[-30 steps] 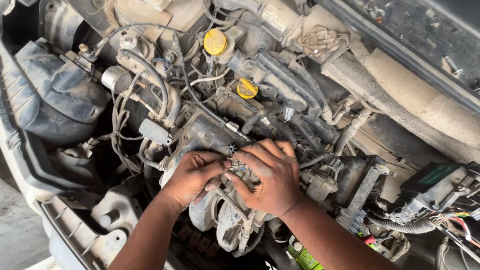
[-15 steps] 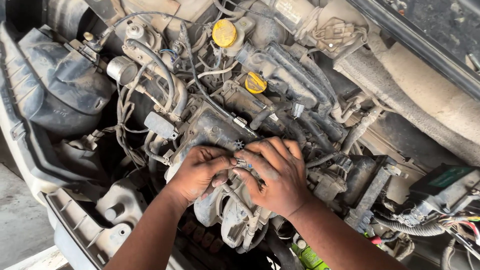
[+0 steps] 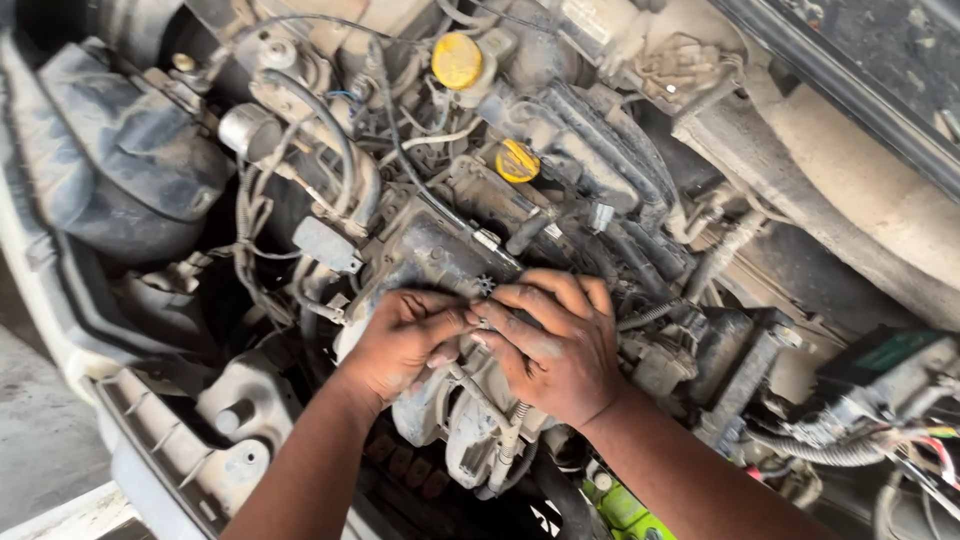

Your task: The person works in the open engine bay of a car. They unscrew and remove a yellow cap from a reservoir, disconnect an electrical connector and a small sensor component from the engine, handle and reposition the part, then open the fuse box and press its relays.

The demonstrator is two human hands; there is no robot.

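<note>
Both hands are laid on the engine (image 3: 440, 250) near the middle of the head view, over a pale grey manifold (image 3: 470, 420) whose runners curve down toward the lower edge of the frame. The left hand (image 3: 400, 340) is curled, knuckles up, its fingertips pressed in toward a small part at the top of the manifold; the right hand (image 3: 555, 345) is spread flatter beside it, fingers pointing left and meeting the left hand's fingertips. Whether either hand is actually clamped on anything cannot be told, since the part beneath is covered by the fingers. A small dark toothed piece (image 3: 486, 285) is seen just above the point where the fingertips meet. The manifold's long axis is run from upper left to lower right across the front of the engine, with its runners pointing down and toward the viewer. A thin spring-wrapped rod (image 3: 508, 445) is seen slanting down from under the right palm. Well above the hands, two yellow caps are visible: a larger cap (image 3: 457, 60) near the top and a smaller cap (image 3: 517, 160) lower and to the right. A grey air box (image 3: 110, 160) is set at the left, and a battery (image 3: 880, 365) with bundled wires at the right.
</note>
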